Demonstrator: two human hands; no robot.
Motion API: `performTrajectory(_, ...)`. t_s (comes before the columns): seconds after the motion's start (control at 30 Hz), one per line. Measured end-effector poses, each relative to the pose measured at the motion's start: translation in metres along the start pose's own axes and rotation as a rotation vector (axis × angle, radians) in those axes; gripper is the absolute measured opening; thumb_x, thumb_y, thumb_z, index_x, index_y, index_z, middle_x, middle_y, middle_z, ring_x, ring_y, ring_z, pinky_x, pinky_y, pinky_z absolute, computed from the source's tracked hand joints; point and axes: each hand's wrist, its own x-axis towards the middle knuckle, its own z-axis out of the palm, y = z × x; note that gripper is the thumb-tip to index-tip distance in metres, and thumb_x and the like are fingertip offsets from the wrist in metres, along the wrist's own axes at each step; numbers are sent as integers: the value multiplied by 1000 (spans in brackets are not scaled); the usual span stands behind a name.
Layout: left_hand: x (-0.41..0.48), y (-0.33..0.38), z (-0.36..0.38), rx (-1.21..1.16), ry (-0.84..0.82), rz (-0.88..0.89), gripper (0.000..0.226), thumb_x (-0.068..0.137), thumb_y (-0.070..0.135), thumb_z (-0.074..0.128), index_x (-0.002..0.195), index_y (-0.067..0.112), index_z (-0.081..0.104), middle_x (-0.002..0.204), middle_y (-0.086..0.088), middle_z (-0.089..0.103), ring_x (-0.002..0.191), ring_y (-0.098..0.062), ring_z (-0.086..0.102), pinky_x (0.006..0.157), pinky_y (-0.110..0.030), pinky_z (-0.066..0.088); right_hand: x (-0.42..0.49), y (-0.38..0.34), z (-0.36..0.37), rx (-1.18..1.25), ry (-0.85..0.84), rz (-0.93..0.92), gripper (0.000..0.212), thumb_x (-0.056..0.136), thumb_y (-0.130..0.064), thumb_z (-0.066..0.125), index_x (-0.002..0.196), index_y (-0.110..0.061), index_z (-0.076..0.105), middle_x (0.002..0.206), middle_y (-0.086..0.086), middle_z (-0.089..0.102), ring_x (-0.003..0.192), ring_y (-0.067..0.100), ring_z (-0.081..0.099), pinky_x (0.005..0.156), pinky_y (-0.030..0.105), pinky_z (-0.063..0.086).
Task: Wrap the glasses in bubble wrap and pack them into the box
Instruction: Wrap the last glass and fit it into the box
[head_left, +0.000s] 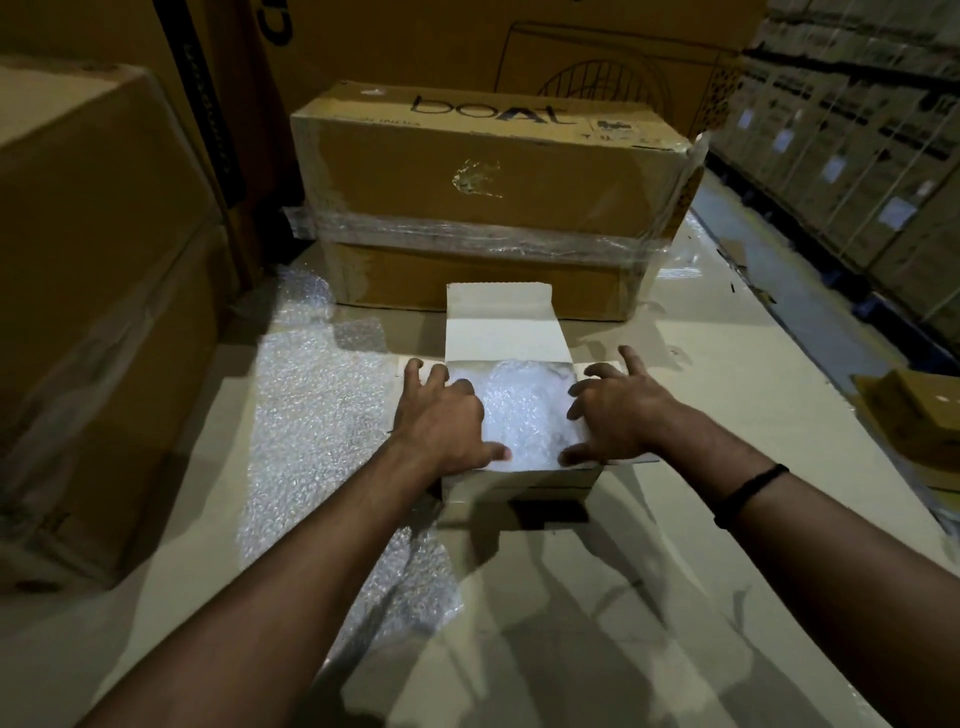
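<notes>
Several cartons (488, 171) ring the pale surface (675, 597); spread, unclenched fingers (414, 370) rest on the box (519, 486).

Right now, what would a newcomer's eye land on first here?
The small white box at the centre draws the eye first: it is open, with a bubble-wrapped bundle inside. The left hand and right hand rest on its two sides, fingers spread. Behind it stands a big brown carton, and a sheet of bubble wrap lies to its left.
</notes>
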Motion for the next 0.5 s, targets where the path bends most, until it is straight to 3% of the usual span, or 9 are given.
performTrajectory(0.1, 2, 15, 3, 54, -73, -27, 75, 76, 83, 47, 119, 24, 66, 139, -6, 51, 134, -33, 34, 112, -57, 14, 5, -18, 7, -77, 8, 48, 73, 80, -76, 49, 126, -19, 58, 133, 2, 57, 132, 27, 40, 113, 64, -4)
performTrajectory(0.2, 6, 20, 2, 67, -101, -68, 76, 76, 81, 50, 126, 24, 62, 145, -7, 45, 138, -34, 29, 113, -56, 13, 4, -26, 4, -64, 56, 94, 71, 80, -73, 53, 123, -17, 58, 129, 6, 59, 128, 29, 43, 115, 64, -1)
performTrajectory(0.27, 3, 20, 0, 51, -99, -65, 69, 79, 76, 52, 122, 23, 64, 142, -5, 48, 136, -33, 32, 112, -55, 15, 0, -24, 4, -57, 83, 83, 69, 80, -72, 54, 122, -18, 59, 129, 4, 59, 128, 29, 43, 115, 63, 1)
performTrajectory(0.33, -5, 14, 0, -3, 9, -45, 54, 83, 69, 54, 110, 26, 70, 132, 0, 56, 128, -28, 39, 108, -52, 18, -9, -16, 4, 4, 140, 55, 59, 81, -69, 55, 121, -24, 60, 130, -1, 58, 129, 26, 43, 115, 58, 8)
performTrajectory(0.43, -20, -4, 5, -180, 184, 64, 30, 91, 51, 54, 101, 31, 74, 116, 10, 63, 114, -18, 44, 97, -41, 19, -28, -3, 7, 92, 260, -87, 27, 90, -39, 58, 116, -35, 62, 124, -10, 62, 119, 18, 49, 104, 39, 25)
performTrajectory(0.5, -27, -11, 9, -247, 64, 169, 26, 94, 41, 50, 93, 28, 73, 98, 9, 68, 107, -16, 44, 95, -41, 18, -35, -6, 6, 31, 177, -173, 33, 89, -18, 53, 114, -36, 64, 117, -12, 65, 113, 17, 50, 97, 36, 30)
